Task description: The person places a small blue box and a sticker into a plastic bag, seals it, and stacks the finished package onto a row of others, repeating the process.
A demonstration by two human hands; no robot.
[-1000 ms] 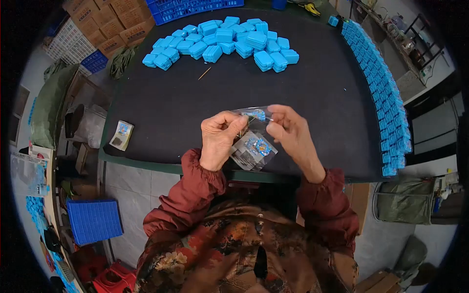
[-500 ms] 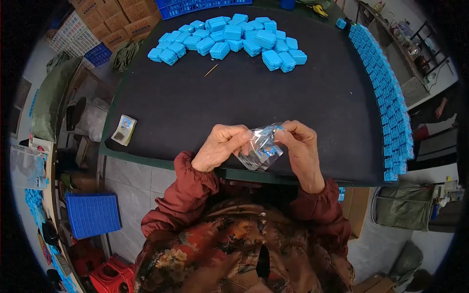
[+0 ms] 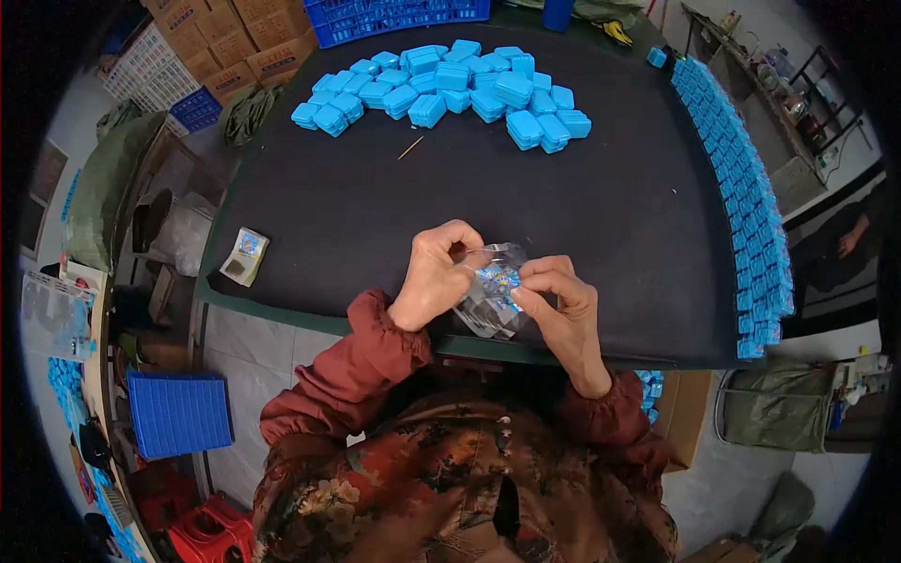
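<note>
Close to the table's front edge, a clear plastic bag (image 3: 485, 314) is between my two hands. My left hand (image 3: 430, 277) pinches the bag's upper left edge, thumb and index finger together. On the right, my right hand (image 3: 569, 311) has its thumb and fingers closed on a small blue printed piece (image 3: 499, 278) at the bag's upper part. I cannot tell whether that piece lies inside the bag or is printed on it. Farther back is a heap of light blue boxes (image 3: 428, 111) with rounded corners.
Along the table's right edge runs a long stacked row of wrapped blue boxes (image 3: 737, 178). A small stack of printed cards (image 3: 244, 256) lies at the left on the dark table (image 3: 357, 202). A thin stick (image 3: 410, 148) rests before the heap. A blue crate (image 3: 399, 21) stands behind.
My left hand has turned and now pinches the bag higher up. My right hand has moved slightly down, and the small blue printed piece shows more clearly near its fingertips.
</note>
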